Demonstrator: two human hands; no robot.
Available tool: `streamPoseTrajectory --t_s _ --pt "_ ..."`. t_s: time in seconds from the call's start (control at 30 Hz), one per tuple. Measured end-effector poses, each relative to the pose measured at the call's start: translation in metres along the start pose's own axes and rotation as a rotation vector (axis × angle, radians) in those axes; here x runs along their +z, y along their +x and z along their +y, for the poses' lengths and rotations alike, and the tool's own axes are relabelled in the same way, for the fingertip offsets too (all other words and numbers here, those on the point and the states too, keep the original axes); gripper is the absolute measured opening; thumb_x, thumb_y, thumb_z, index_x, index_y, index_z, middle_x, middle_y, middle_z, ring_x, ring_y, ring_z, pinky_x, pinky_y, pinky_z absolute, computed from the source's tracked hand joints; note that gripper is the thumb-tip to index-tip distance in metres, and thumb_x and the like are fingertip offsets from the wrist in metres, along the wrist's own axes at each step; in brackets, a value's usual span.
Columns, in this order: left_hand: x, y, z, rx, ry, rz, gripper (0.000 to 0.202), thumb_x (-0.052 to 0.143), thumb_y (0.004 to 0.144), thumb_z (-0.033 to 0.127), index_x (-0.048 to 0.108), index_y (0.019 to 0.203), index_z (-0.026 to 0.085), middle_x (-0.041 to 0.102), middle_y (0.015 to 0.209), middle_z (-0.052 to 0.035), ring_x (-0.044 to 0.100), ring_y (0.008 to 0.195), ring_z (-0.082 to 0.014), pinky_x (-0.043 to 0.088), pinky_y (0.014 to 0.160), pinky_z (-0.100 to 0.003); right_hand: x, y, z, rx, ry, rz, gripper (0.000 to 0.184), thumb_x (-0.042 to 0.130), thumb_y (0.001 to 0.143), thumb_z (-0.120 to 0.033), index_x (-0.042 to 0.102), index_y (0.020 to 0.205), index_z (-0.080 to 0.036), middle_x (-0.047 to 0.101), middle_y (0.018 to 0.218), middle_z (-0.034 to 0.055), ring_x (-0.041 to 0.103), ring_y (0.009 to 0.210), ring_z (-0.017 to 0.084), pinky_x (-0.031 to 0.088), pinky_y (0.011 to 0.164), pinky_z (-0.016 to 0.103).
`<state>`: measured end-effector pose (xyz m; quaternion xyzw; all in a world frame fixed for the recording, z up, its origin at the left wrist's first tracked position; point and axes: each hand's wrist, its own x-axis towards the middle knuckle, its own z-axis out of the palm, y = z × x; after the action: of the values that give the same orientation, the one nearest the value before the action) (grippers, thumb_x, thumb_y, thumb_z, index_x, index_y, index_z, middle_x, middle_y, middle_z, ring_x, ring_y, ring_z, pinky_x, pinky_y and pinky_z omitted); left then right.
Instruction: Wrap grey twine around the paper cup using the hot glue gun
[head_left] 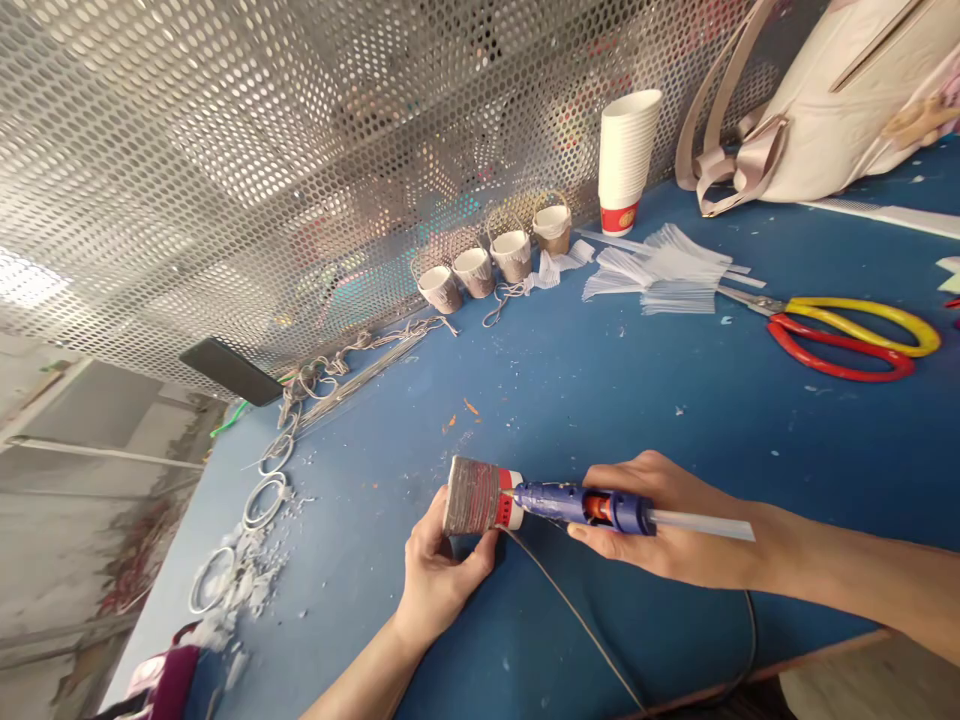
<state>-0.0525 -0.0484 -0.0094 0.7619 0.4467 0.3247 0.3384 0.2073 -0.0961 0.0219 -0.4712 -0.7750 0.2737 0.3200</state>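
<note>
A person's two bare hands work at a blue table (pixel 600 400) backed by a perforated metal screen (pixel 300 150).

The landmark is a tall stack of nested white paper cups (pixel 628 150), the lowest with a red band, standing at the back against the screen. Well in front of the stack, near the table's front edge, lies a paper cup wrapped in brown-grey fibre (pixel 476 495). It is on its side with its red-banded base pointing right, and its inside cannot be seen.

The left hand (pixel 439 575) grips this cup from below, thumb and fingers closed around its wide end. The right hand (pixel 660 525) is wrapped around a blue hot-glue gun (pixel 581 505) with its nozzle touching the cup's base. A clear glue stick (pixel 705 525) juts from the back of the gun, and a cord (pixel 577 610) trails toward the viewer.

Just left of the stack stands a row of four small wrapped cups with wire handles (pixel 495 262), their white insides looking empty. Just in front of the stack lie fanned white paper strips (pixel 660 270). To its right and in front are red-and-yellow-handled scissors (pixel 847 335), and to its right at the back is a pale pink bag (pixel 840 110). Far to its left are a black phone (pixel 231 372) and loose wire rings (pixel 262 500).
</note>
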Motion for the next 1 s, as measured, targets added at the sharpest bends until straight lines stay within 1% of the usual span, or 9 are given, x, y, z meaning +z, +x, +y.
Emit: streamPoseTrajectory --t_s 0.17,0.27,0.33,0.5,0.63,0.7,0.83,0.93,1.0 --pt "0.0 0.002 0.002 0.043 0.014 -0.007 0.008 0.066 0.075 0.021 0.071 0.08 0.018 0.071 0.078 -0.0025 0.065 0.072 -0.0161 0.054 0.071 -0.024 -0.004 -0.001 -0.005 -0.005 -0.004 -0.054 0.025 0.049 0.091 -0.035 0.055 0.071 -0.021 0.059 0.059 -0.0028 0.054 0.049 0.012 0.035 0.052 0.026" --pt "0.0 0.004 0.004 0.098 -0.008 -0.008 0.007 0.065 0.074 0.019 0.07 0.079 0.017 0.07 0.078 -0.0033 0.065 0.071 -0.0159 0.054 0.07 -0.025 -0.007 0.0 -0.005 0.047 0.007 -0.093 0.026 0.048 0.09 -0.036 0.055 0.071 -0.02 0.059 0.06 -0.0025 0.053 0.051 0.012 0.034 0.054 0.025" --pt "0.0 0.004 0.004 0.118 -0.016 -0.015 0.006 0.064 0.074 0.018 0.069 0.077 0.017 0.07 0.076 -0.0037 0.064 0.071 -0.016 0.054 0.07 -0.025 -0.009 0.001 -0.004 0.067 0.038 -0.082 0.028 0.047 0.09 -0.038 0.055 0.07 -0.02 0.057 0.058 -0.0029 0.05 0.049 0.011 0.034 0.055 0.025" --pt "-0.001 0.002 0.003 0.099 0.008 -0.035 0.006 0.065 0.073 0.021 0.068 0.072 0.016 0.069 0.072 -0.0046 0.062 0.069 -0.0169 0.055 0.07 -0.027 -0.015 0.003 -0.004 0.118 0.086 -0.113 0.03 0.047 0.09 -0.038 0.054 0.066 -0.02 0.054 0.055 -0.0036 0.047 0.048 0.01 0.031 0.053 0.025" --pt "-0.001 0.002 0.003 0.061 -0.007 -0.046 0.008 0.065 0.072 0.023 0.069 0.075 0.016 0.07 0.077 -0.0059 0.063 0.073 -0.0179 0.055 0.071 -0.027 -0.017 0.004 -0.006 0.079 0.131 -0.139 0.028 0.047 0.088 -0.035 0.056 0.066 -0.02 0.058 0.058 -0.0023 0.05 0.051 0.011 0.032 0.054 0.026" --pt "-0.001 0.003 0.003 0.055 -0.031 -0.044 0.008 0.066 0.072 0.023 0.069 0.075 0.016 0.07 0.078 -0.0064 0.064 0.075 -0.0184 0.055 0.071 -0.027 -0.016 0.004 -0.004 0.089 0.154 -0.135 0.028 0.049 0.087 -0.035 0.056 0.065 -0.02 0.056 0.057 -0.0026 0.049 0.05 0.011 0.033 0.054 0.026" --pt "-0.003 0.005 0.004 0.044 -0.078 -0.023 0.011 0.068 0.069 0.024 0.07 0.074 0.015 0.07 0.077 -0.0068 0.064 0.074 -0.019 0.055 0.069 -0.026 -0.018 0.007 0.003 0.162 0.253 -0.091 0.028 0.053 0.085 -0.037 0.055 0.062 -0.022 0.053 0.053 -0.0037 0.045 0.049 0.011 0.035 0.051 0.025" --pt "-0.006 0.008 0.005 -0.003 -0.117 0.022 0.016 0.071 0.067 0.027 0.07 0.075 0.013 0.071 0.075 -0.007 0.064 0.07 -0.0186 0.055 0.069 -0.028 -0.019 0.011 0.009 0.31 0.306 -0.079 0.037 0.05 0.086 -0.045 0.055 0.058 -0.021 0.057 0.055 -0.0018 0.049 0.048 0.012 0.036 0.048 0.024" --pt "-0.008 0.009 0.006 -0.052 -0.15 0.043 0.017 0.071 0.067 0.028 0.07 0.075 0.013 0.07 0.071 -0.0054 0.063 0.066 -0.0172 0.054 0.067 -0.027 -0.017 0.014 0.014 0.408 0.302 -0.033 0.04 0.047 0.087 -0.05 0.057 0.06 -0.021 0.062 0.061 -0.0001 0.053 0.049 0.013 0.039 0.049 0.025"
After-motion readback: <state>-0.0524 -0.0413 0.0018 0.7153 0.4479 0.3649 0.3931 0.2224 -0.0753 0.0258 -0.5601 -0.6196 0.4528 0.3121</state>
